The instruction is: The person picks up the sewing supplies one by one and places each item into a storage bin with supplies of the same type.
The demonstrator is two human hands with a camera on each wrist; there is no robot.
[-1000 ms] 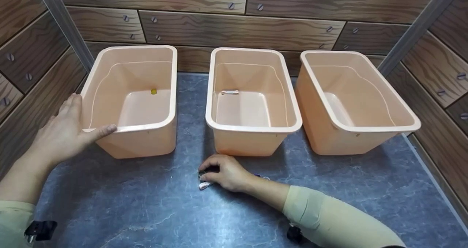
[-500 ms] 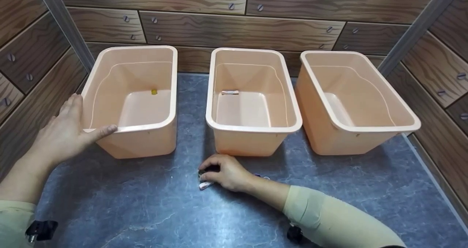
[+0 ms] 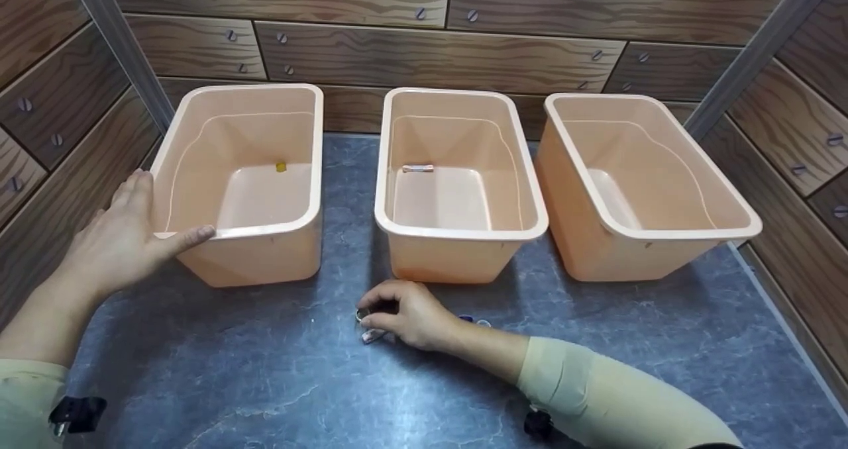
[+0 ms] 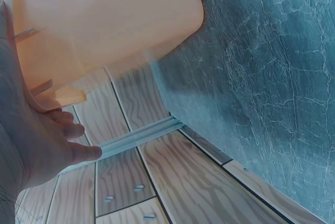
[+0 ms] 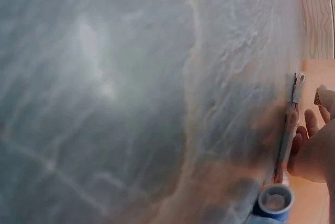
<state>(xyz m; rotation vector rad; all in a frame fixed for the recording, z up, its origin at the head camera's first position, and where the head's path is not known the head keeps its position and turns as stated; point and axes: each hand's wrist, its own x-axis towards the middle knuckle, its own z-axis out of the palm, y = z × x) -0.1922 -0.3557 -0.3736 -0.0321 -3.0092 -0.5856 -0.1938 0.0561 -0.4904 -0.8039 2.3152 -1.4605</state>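
Right hand (image 3: 414,315) pinches small object (image 5: 317,97), open tabletop (image 3: 265,356) leftward; spread left hand (image 3: 119,237) touches bin rim (image 3: 271,228).

Across mid-frame, left bin (image 3: 268,263), middle bin (image 3: 457,258) and right bin (image 3: 619,257) stand on the worktop (image 3: 265,369). A small piece (image 3: 281,167) lies in the left bin, a stick (image 3: 418,168) in the middle one. Left hand (image 3: 116,237) is at the left bin; right hand (image 3: 414,316), lower centre, before the middle bin.

At three o'clock of its wrist view, the edge cuts the right hand (image 5: 318,148); the small thing (image 5: 317,97) it pinches, perhaps metal, I cannot identify.
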